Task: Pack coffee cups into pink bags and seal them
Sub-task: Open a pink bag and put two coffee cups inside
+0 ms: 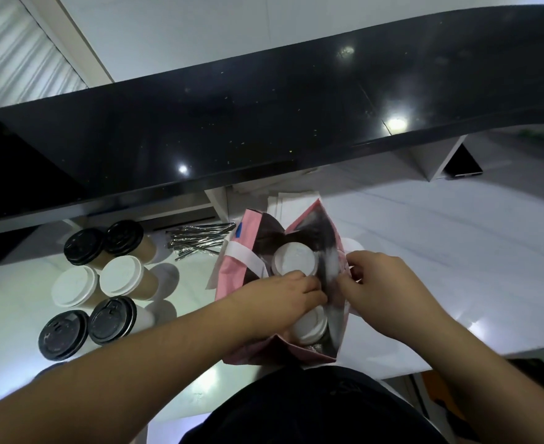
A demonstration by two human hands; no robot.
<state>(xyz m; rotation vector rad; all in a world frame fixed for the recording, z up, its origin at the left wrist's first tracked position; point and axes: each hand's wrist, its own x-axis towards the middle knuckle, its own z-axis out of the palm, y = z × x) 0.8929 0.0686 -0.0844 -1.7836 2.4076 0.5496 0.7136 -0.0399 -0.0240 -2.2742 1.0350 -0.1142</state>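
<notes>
Here, nearest the viewer, a person's two bare forearms reach forward over a white desk (pixel 456 238) to a pink bag (pixel 232 283) that stands open on it. The left hand (pixel 283 296) lies over the bag's mouth with its fingers curled down at the near rim; whether they pinch the paper cannot be told. The right hand (pixel 382 283) pinches the bag's right-hand edge between thumb and fingers. Inside the bag stand two white-lidded cups: one (pixel 309 325) at the near end, partly hidden under the left hand, and one (pixel 294 259) beyond it toward the far end. A white handle strip (pixel 245 256) lies across the bag's left rim.

To the left of the bag, six more coffee cups (pixel 97 283) stand grouped on the desk: two with black lids nearest, two with white lids in the middle, two with black lids farthest. Beyond them, just left of the bag's far end, lies a heap of silver-wrapped sticks (pixel 200 240). Behind the bag, flat white bags (pixel 293 200) are stacked. Farthest, a glossy black counter (pixel 264 123) overhangs the desk.
</notes>
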